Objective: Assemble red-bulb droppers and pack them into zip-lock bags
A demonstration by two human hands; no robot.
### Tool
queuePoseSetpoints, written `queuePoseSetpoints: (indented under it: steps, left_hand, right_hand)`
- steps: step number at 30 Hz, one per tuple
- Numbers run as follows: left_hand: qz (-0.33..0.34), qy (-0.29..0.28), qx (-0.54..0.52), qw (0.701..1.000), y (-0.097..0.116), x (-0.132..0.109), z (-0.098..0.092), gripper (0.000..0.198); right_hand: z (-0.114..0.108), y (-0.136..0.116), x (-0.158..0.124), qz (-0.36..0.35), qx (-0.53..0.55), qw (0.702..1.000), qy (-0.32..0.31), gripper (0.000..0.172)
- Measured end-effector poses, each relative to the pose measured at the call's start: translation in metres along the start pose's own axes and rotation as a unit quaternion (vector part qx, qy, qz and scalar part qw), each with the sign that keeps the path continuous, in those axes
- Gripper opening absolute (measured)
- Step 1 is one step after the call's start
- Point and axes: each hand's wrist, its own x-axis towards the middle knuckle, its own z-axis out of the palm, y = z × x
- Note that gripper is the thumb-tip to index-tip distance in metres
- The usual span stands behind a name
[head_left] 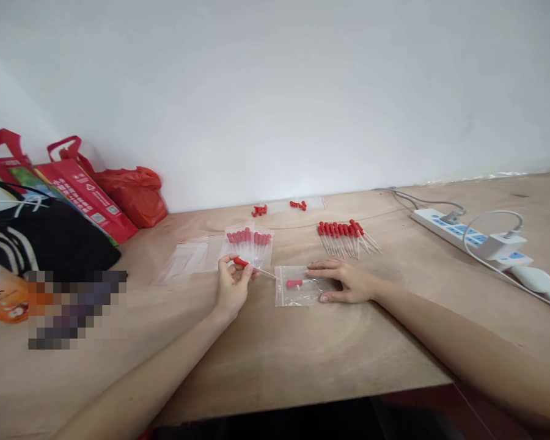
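Observation:
My left hand [234,282] pinches a dropper [241,261] with a red rubber bulb and a thin clear stem. The stem's tip points right, at the left end of a clear zip bag [297,298]; whether it is inside the bag I cannot tell. One red-bulbed dropper [294,283] lies in that bag. My right hand [343,280] rests on the bag's right part, its fingers stretched out and apart. Behind my left hand, several droppers lie in another clear bag [250,235]. A row of loose droppers [341,231] lies beyond my right hand.
Flat clear bags [187,256] lie at the left. Loose red bulbs [259,211] and stems [279,206] lie near the wall. A white power strip [462,235] with cables is at the right. Red shopping bags [80,189] and a black bag [55,235] stand at the left.

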Motion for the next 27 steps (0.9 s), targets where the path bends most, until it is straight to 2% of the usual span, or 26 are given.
queuePoseSetpoints:
  steps: [2, 4, 8, 10, 17, 22, 27]
  left_hand:
    - [-0.005, -0.020, 0.021, 1.000, -0.002, -0.004, 0.001, 0.041]
    - [-0.002, -0.065, 0.096, 0.993, -0.002, -0.005, -0.002, 0.034]
    - [0.059, -0.155, 0.296, 0.941, 0.000, -0.001, -0.012, 0.024]
    - [0.100, -0.176, 0.343, 0.917, 0.000, 0.002, -0.014, 0.023]
    - [0.134, -0.215, 0.324, 0.912, -0.008, 0.003, 0.001, 0.033]
    - [0.233, -0.244, 0.390, 0.857, -0.008, 0.007, 0.008, 0.032]
    - [0.346, -0.256, 0.428, 0.795, -0.010, 0.022, 0.014, 0.021]
  right_hand:
    - [0.000, 0.000, 0.000, -0.001, 0.003, 1.000, 0.000, 0.062]
    - [-0.001, 0.000, 0.000, -0.003, 0.005, 1.000, 0.000, 0.062]
    - [-0.001, 0.000, 0.000, -0.002, 0.006, 1.000, 0.000, 0.062]
    - [-0.001, 0.000, 0.001, 0.000, 0.006, 1.000, 0.001, 0.062]
    - [-0.001, -0.001, 0.001, 0.000, 0.004, 1.000, 0.005, 0.063]
    - [-0.001, 0.000, 0.002, 0.001, 0.001, 1.000, -0.002, 0.063]
    - [-0.001, 0.001, 0.002, -0.003, 0.006, 1.000, 0.002, 0.063]
